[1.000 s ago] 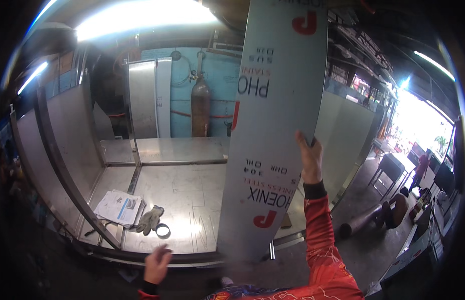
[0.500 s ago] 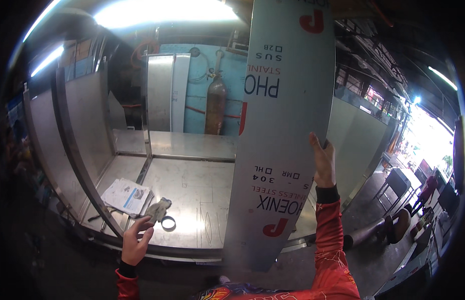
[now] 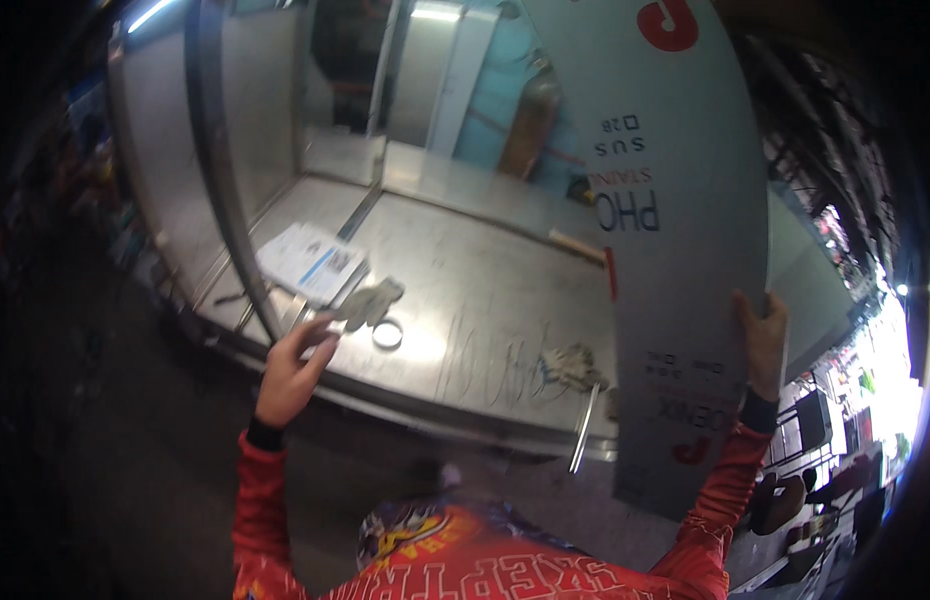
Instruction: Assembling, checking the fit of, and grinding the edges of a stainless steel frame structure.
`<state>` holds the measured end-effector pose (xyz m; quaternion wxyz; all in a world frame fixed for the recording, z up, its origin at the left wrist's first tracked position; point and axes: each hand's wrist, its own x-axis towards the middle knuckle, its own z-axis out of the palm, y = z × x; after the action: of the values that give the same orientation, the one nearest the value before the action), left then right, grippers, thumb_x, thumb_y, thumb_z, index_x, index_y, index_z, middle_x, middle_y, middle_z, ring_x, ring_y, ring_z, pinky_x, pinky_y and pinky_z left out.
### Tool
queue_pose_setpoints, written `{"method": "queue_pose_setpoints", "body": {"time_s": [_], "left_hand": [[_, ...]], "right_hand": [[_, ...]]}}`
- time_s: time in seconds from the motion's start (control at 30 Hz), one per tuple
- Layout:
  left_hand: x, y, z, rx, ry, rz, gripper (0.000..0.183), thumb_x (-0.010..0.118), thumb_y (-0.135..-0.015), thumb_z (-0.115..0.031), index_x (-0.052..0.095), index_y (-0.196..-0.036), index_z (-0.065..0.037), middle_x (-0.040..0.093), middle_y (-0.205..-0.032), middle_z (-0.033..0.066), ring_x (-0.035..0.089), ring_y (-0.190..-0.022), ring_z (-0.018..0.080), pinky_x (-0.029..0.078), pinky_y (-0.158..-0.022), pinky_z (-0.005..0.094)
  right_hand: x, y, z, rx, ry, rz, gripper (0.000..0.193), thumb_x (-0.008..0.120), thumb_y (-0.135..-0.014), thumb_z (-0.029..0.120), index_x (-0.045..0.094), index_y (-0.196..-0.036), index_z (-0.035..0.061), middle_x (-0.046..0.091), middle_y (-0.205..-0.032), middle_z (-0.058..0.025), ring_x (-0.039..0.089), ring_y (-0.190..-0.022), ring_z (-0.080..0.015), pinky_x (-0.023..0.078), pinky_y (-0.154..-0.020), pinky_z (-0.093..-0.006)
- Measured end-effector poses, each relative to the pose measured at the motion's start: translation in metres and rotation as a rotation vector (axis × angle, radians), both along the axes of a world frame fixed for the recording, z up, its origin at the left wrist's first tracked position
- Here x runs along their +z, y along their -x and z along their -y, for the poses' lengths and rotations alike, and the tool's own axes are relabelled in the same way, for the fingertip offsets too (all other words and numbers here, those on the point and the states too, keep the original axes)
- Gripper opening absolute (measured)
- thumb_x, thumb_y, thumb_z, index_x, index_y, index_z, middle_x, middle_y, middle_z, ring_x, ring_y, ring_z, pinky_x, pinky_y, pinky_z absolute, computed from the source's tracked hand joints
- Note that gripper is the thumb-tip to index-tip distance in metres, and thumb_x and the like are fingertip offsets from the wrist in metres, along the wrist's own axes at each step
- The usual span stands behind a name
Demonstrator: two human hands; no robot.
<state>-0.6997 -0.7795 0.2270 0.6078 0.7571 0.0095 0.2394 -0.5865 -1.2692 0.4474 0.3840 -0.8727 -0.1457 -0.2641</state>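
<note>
A tall, film-covered stainless steel sheet (image 3: 700, 150) with printed lettering stands upright at the right. My right hand (image 3: 763, 345) grips its right edge, thumb on the printed face; the fingers behind it are hidden. My left hand (image 3: 297, 372) is raised at the front of a metal frame, thumb and fingers apart, nothing visible in it. Just beyond its fingertips lie a grey work glove (image 3: 373, 300) and a dark-edged ring, perhaps a tape roll (image 3: 387, 334). Whether the fingertips touch the glove I cannot tell.
Stacked printed papers (image 3: 310, 262) lie on the steel floor (image 3: 455, 270) of the frame. A dark upright post (image 3: 220, 170) stands left. Near the sheet are a crumpled glove (image 3: 573, 367) and a shiny metal rod (image 3: 584, 430). A brown gas cylinder (image 3: 528, 125) stands behind.
My view has tipped down and shifted. The sheet and my right hand have moved right, uncovering the crumpled glove and the rod. My left hand stays raised near the grey glove.
</note>
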Motion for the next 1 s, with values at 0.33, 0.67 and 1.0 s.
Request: {"method": "queue_pose_setpoints", "body": {"time_s": [0.33, 0.67, 1.0], "left_hand": [[-0.018, -0.092, 0.077, -0.716, 0.760, -0.128, 0.076, 0.043, -0.093, -0.051, 0.003, -0.146, -0.015, 0.025, -0.144, 0.0234, 0.038, -0.127, 0.0391, 0.045, -0.092, 0.0548], [-0.021, -0.092, 0.137, -0.677, 0.930, -0.350, 0.081, 0.053, -0.081, -0.064, 0.029, -0.136, -0.009, 0.032, -0.134, 0.0198, 0.044, -0.119, 0.0342, 0.046, -0.088, 0.0566], [-0.018, -0.082, 0.103, -0.430, 0.698, -0.212, 0.100, 0.061, -0.085, -0.047, -0.008, -0.145, -0.006, 0.019, -0.146, 0.0248, 0.035, -0.130, 0.0351, 0.049, -0.088, 0.0463]], "right_hand": [[-0.058, 0.049, -0.032, 0.010, 0.393, -0.016, 0.026, 0.074, -0.075, 0.016, 0.057, -0.081, -0.0028, 0.053, -0.060, -0.0094, 0.046, -0.055, -0.0103, 0.038, -0.053, -0.0286], [-0.096, 0.058, -0.058, 0.195, 0.782, -0.093, 0.025, 0.075, -0.070, 0.019, 0.059, -0.082, 0.0035, 0.055, -0.070, -0.0153, 0.055, -0.064, -0.0317, 0.042, -0.058, -0.0388], [-0.108, 0.045, -0.071, 0.301, 0.667, -0.256, 0.033, 0.075, -0.072, 0.019, 0.050, -0.073, -0.0030, 0.049, -0.064, -0.0189, 0.047, -0.058, -0.0349, 0.037, -0.055, -0.0380]]}}
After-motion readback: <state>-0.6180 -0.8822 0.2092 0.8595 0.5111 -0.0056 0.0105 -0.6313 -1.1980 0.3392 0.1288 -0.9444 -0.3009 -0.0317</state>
